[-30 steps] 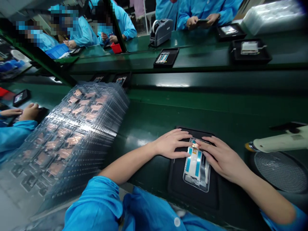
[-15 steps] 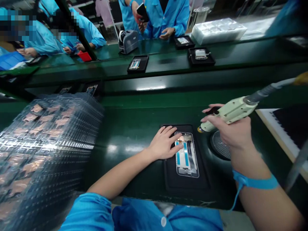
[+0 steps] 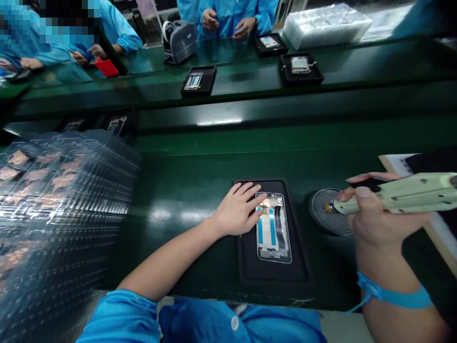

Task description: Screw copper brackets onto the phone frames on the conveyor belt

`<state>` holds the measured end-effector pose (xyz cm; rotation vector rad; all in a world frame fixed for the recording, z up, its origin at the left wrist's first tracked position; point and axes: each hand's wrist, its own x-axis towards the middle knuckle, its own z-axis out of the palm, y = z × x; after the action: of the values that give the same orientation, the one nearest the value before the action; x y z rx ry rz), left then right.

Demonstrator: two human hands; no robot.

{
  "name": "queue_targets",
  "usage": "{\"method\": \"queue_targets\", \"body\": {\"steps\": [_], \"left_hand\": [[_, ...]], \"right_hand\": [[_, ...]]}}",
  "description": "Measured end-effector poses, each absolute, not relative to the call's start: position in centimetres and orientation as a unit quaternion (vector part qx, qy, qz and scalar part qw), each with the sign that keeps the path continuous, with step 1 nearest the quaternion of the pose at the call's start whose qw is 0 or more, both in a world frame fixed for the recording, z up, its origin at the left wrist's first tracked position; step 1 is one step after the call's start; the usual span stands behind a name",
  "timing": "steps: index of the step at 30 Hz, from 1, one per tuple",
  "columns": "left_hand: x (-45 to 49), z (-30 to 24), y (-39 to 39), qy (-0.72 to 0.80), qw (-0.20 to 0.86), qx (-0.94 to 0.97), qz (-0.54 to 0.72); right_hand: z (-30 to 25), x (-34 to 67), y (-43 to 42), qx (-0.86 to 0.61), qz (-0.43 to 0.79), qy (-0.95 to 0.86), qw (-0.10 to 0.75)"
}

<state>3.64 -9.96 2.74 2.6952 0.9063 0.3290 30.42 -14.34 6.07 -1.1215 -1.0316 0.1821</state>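
Observation:
My left hand [image 3: 237,209] lies with fingers spread over the left edge of a black tray [image 3: 274,274], its thumb and index finger touching an opened smartphone [image 3: 274,233]. Two blue strips, a black ribbon and metal parts show inside the phone. A pale green electric screwdriver [image 3: 416,194] is gripped in my right hand [image 3: 376,216], held almost level. Its yellow-collared tip is over a round perforated screw dish [image 3: 323,219] to the right of the tray. I cannot make out whether the tip touches the dish. A blue wrist strap [image 3: 396,293] circles my right wrist.
Stacked clear plastic trays [image 3: 74,190] with copper-coloured pieces rise at the left. Across the raised green line stand a tape dispenser [image 3: 180,43], black trays with phones [image 3: 198,81] and a clear plastic stack [image 3: 323,26]. Co-workers in blue sit beyond. A white-edged board [image 3: 396,164] lies at right.
My right hand has moved the screwdriver right and down, from beside the phone tray to over the screw dish. My left hand keeps its place on the phone. The view has shifted slightly.

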Motion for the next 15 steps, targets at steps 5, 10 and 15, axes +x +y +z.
{"method": "queue_targets", "body": {"steps": [5, 10, 15], "left_hand": [[3.68, 2.74, -9.99, 0.312, 0.134, 0.934, 0.111], [3.69, 2.72, -10.04, 0.313, 0.136, 0.933, 0.112], [3.7, 2.66, -10.06, 0.31, 0.142, 0.933, 0.111]], "right_hand": [[5.87, 30.39, -14.35, -0.499, 0.079, -0.472, 0.722], [5.77, 30.47, -14.25, -0.494, 0.073, -0.471, 0.727], [5.52, 30.46, -14.3, -0.506, 0.061, -0.478, 0.715]]}}
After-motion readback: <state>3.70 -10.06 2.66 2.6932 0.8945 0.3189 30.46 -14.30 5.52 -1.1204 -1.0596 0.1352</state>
